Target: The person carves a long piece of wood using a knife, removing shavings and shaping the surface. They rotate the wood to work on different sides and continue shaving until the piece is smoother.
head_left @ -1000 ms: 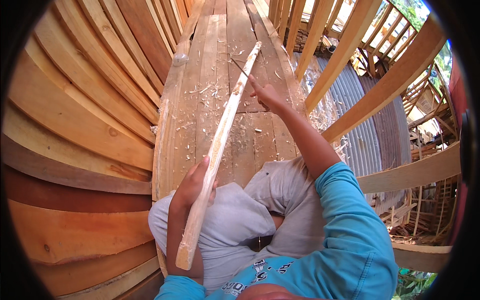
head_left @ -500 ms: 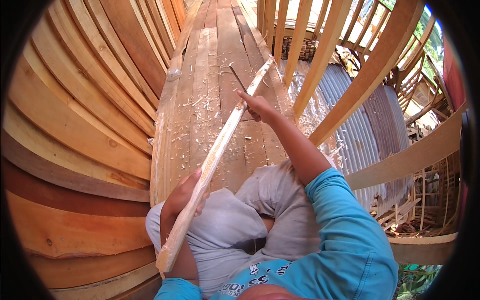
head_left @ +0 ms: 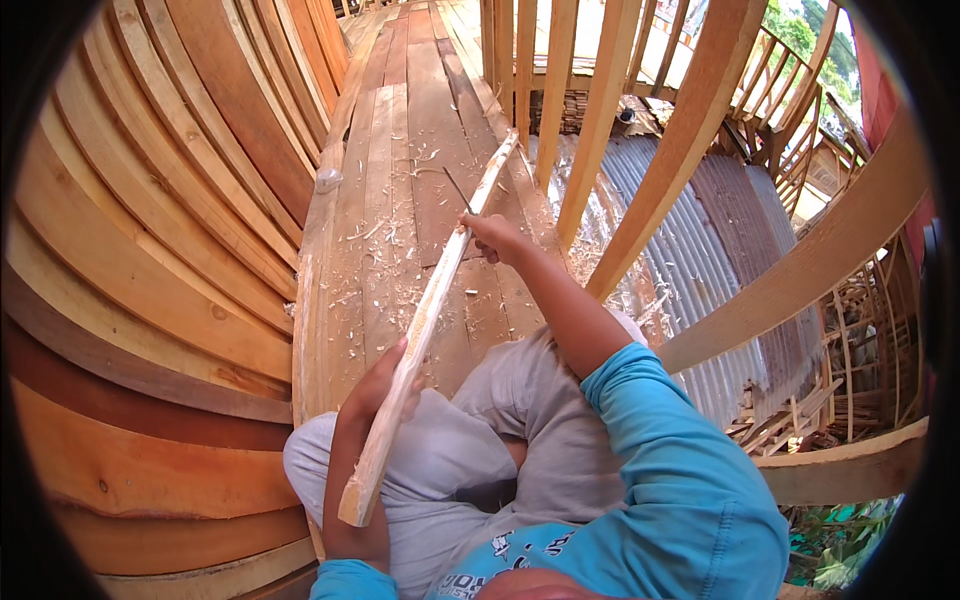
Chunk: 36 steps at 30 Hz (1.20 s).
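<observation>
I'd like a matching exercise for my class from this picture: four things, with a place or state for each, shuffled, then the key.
1. Left hand
2. Right hand
3. Shavings
4. Metal sheets

A. Ridged, beyond the slats
B. Holding a thin dark blade
C. Scattered over the floorboards
D. Around the stick's near half

Pairs: 1-D, 2-B, 3-C, 4-A

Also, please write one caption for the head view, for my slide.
Left hand holds a wooden stick, right hand a thin dark tool, above plank flooring strewn with shavings.
</observation>
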Motion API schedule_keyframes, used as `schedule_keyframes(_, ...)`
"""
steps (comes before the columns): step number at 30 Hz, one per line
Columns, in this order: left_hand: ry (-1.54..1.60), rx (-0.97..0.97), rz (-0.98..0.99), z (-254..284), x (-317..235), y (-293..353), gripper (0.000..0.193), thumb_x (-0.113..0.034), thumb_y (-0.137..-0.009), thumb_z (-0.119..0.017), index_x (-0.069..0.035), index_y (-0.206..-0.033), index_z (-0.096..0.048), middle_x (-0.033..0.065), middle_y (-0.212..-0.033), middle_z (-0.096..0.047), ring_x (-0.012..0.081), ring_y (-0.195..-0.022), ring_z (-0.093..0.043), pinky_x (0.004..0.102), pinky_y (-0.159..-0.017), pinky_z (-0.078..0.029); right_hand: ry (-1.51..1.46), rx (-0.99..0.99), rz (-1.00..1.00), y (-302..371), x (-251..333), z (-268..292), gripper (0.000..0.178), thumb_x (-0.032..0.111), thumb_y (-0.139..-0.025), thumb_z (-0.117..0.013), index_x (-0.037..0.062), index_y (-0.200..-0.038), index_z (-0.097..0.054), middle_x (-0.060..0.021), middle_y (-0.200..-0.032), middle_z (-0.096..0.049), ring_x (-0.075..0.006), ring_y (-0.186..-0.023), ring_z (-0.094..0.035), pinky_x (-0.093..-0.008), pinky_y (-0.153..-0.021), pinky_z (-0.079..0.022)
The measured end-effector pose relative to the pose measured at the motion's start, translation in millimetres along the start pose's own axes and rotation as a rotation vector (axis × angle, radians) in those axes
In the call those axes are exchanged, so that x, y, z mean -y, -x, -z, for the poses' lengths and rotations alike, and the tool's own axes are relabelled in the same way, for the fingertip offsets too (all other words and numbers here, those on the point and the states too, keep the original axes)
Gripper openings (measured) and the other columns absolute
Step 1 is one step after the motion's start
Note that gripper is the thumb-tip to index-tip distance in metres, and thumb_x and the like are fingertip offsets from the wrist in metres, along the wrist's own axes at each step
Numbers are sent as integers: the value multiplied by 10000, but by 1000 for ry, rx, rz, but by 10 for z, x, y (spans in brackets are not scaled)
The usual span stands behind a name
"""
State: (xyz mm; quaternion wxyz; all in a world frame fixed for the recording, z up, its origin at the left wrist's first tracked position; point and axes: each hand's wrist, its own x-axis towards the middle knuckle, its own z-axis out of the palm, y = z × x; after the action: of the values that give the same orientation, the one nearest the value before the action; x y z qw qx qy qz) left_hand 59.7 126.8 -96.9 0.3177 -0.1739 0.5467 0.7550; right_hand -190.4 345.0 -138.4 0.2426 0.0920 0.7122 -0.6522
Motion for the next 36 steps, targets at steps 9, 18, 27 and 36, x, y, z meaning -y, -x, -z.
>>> schedule_keyframes(9, 251, 225, -115, 108, 24, -196, 459, -467, -1000, -388, -35, -1012, -543, 54, -648, -494, 154, -470, -486, 275, -389, -413, 67, 1, 28, 159, 27, -38, 415, 432, -933, -579, 50, -778, -532, -4, -600, -392, -117, -450, -334, -307, -407, -258)
schedule_keyframes(18, 337, 347, -14, 54, -99, -272, 472, -480, -972, -453, -18, -1001, -545, 71, -653, -477, 143, -448, -429, 248, -381, -386, 459, -246, 489, -63, -140, 247, 342, 322, -988, -500, 6, -930, -615, -75, -688, -568, -164, -580, -544, -348, -528, -435)
schedule_keyframes(27, 256, 279, 2, 105, -83, -236, 477, -519, -963, -446, -58, -1028, -549, 28, -622, -484, 124, -404, -442, 240, -337, -358, 816, -142, 429, 145, 45, 220, 345, 213, -920, -451, 35, -1123, -664, -226, -1064, -674, -369, -1034, -629, -415, -891, -476)
schedule_keyframes(36, 122, 195, -4, 133, -135, -159, 506, -540, -966, -423, -60, -1061, -551, 4, -605, -470, 102, -392, -429, 229, -331, -341, 1055, -107, 385, 430, 215, 5, 676, 605, -905, -478, -26, -944, -717, -261, -917, -689, -412, -909, -665, -466, -818, -512)
